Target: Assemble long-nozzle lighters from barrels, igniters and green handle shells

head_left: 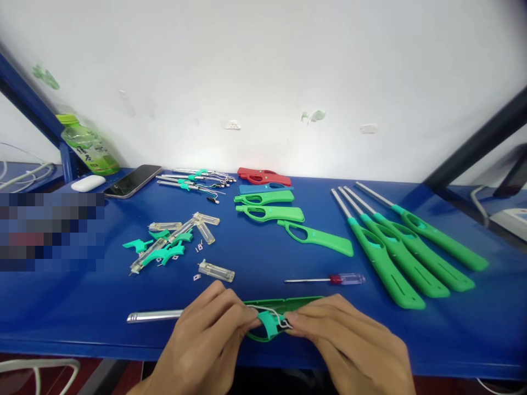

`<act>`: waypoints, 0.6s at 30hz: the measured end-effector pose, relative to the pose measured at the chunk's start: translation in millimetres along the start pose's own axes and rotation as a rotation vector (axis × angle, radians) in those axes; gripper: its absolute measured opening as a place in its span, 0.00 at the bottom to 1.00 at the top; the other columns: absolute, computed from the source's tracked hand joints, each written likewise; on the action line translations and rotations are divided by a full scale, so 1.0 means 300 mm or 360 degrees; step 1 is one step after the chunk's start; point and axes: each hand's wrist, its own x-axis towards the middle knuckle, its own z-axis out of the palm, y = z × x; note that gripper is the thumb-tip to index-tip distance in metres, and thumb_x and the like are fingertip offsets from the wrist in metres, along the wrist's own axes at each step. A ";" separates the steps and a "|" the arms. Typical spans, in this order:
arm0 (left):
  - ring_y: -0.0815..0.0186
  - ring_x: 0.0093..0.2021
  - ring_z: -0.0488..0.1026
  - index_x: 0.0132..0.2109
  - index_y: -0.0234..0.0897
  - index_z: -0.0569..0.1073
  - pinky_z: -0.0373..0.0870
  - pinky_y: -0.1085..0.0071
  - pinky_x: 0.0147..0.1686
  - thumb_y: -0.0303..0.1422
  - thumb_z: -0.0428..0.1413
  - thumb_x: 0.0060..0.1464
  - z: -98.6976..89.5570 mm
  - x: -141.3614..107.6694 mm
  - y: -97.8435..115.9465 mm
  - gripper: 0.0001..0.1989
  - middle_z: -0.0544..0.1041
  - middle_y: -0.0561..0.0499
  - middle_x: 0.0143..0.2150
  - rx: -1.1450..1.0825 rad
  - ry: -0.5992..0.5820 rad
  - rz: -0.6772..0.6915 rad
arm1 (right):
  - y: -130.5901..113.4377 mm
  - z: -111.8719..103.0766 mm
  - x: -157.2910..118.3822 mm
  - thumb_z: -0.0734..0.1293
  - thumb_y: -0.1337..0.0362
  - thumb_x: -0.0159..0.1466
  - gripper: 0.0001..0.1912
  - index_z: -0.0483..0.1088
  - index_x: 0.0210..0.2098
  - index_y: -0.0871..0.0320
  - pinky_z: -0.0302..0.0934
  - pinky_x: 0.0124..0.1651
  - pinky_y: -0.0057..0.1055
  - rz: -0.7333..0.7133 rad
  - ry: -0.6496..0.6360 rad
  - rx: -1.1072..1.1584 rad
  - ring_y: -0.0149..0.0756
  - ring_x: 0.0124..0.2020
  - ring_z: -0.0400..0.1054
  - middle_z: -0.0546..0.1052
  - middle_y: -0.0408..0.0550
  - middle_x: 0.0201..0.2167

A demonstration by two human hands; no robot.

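An opened green stick lighter (296, 302) lies at the table's front edge, its metal tube (156, 316) pointing left. My left hand (208, 337) is closed on it, thumb and fingers pinching beside the teal trigger (270, 325). With closed fingertips, my right hand (354, 343) presses at the other side of the trigger, where white wire (269, 310) loops over a dark part. My fingers hide much of the housing. Just beyond my left hand sits a clear fuel tank (217, 271). A screwdriver (346, 279) with a red and clear handle rests beyond my right hand.
Several assembled green lighters (387, 263) lie at right. Green housing halves (269, 213) and red ones (263, 176) are in the middle. Wired metal tubes (189, 185) lie behind loose triggers (164, 253) and tanks. A phone (134, 181), white case (88, 183) and bottle (88, 145) stand back left.
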 end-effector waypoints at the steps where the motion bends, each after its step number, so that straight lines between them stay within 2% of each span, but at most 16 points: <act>1: 0.67 0.32 0.67 0.43 0.37 0.73 0.70 0.67 0.35 0.12 0.54 0.63 -0.001 -0.002 0.001 0.15 0.76 0.53 0.33 0.0012 -0.0008 0.0003 | 0.002 0.004 -0.003 0.66 0.78 0.74 0.13 0.79 0.49 0.58 0.77 0.42 0.29 -0.0004 0.0016 -0.0028 0.35 0.39 0.81 0.85 0.46 0.41; 4: 0.68 0.32 0.67 0.43 0.37 0.73 0.69 0.68 0.34 0.11 0.53 0.63 -0.002 -0.004 0.002 0.15 0.76 0.54 0.33 0.0010 -0.0015 0.0014 | 0.005 0.009 -0.008 0.66 0.78 0.74 0.13 0.79 0.49 0.57 0.77 0.43 0.29 -0.0003 0.0030 -0.0071 0.34 0.39 0.81 0.85 0.45 0.41; 12: 0.68 0.34 0.67 0.44 0.34 0.74 0.70 0.67 0.40 0.09 0.54 0.63 0.003 -0.006 0.000 0.15 0.78 0.53 0.35 -0.0025 0.0026 0.0079 | -0.001 -0.011 0.014 0.67 0.78 0.74 0.12 0.79 0.47 0.57 0.78 0.43 0.27 0.0068 -0.0053 0.0228 0.34 0.39 0.81 0.85 0.44 0.40; 16: 0.68 0.37 0.68 0.45 0.35 0.75 0.68 0.69 0.39 0.10 0.55 0.63 0.000 -0.013 -0.007 0.15 0.79 0.52 0.37 -0.0009 0.0009 0.0074 | 0.000 0.001 0.006 0.74 0.68 0.73 0.05 0.78 0.47 0.51 0.76 0.42 0.20 0.0268 0.0065 0.0209 0.29 0.37 0.80 0.85 0.36 0.40; 18: 0.66 0.42 0.70 0.44 0.37 0.76 0.69 0.70 0.42 0.13 0.55 0.64 -0.003 -0.010 -0.010 0.15 0.80 0.50 0.42 0.0117 0.0029 0.0032 | 0.001 0.003 0.001 0.74 0.64 0.74 0.04 0.78 0.47 0.50 0.76 0.43 0.19 0.0275 0.0083 0.0173 0.28 0.37 0.80 0.85 0.34 0.40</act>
